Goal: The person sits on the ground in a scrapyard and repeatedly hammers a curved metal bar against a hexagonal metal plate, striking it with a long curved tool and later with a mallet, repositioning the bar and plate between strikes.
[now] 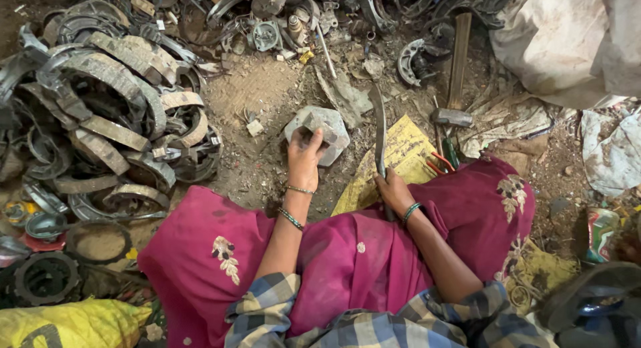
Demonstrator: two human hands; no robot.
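The left hand presses flat on the grey hexagonal block, steadying it on the dirt floor. Right of the block, the right hand is clamped around a curved metal strip, held upright. Brake shoes pile left of the block.

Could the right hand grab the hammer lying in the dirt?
Probably yes. The hammer lies just beyond the right hand with nothing piled over it, but that hand already grips a curved metal strip.
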